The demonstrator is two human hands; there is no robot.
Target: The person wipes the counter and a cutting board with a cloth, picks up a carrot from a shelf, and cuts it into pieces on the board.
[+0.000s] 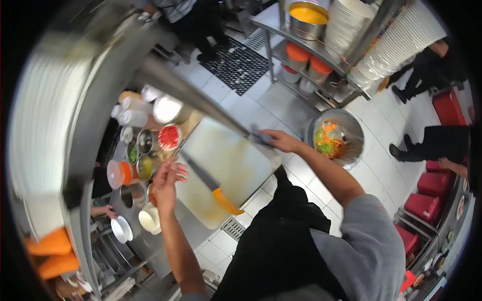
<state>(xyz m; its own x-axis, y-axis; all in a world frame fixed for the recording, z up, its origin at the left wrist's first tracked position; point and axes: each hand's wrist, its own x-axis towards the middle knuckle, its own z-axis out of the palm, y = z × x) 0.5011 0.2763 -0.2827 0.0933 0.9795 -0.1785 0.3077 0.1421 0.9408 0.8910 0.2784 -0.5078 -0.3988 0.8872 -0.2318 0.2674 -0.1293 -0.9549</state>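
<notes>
My left hand (pixel 169 176) is raised beside the containers at the board's left edge, its fingers apart and nothing visible in it. My right hand (pixel 282 141) is closed on a grey cloth (pixel 260 136) at the board's far right corner, next to a metal post. A large knife with an orange handle (pixel 227 201) lies across the stained white cutting board (pixel 233 155), its blade angled toward my left hand. Beyond my left hand stands a tub of chopped red food (pixel 169 137). A cream bowl (pixel 149 219) sits below that hand.
Several tubs and bottles (pixel 134 118) crowd the counter's left side. Another person's hand (pixel 109 211) is near white bowls (pixel 121 230). A bin (pixel 359 138) with vegetable scraps stands on the floor at right. Stacked containers (pixel 396 45) fill a shelf. People stand at right and top.
</notes>
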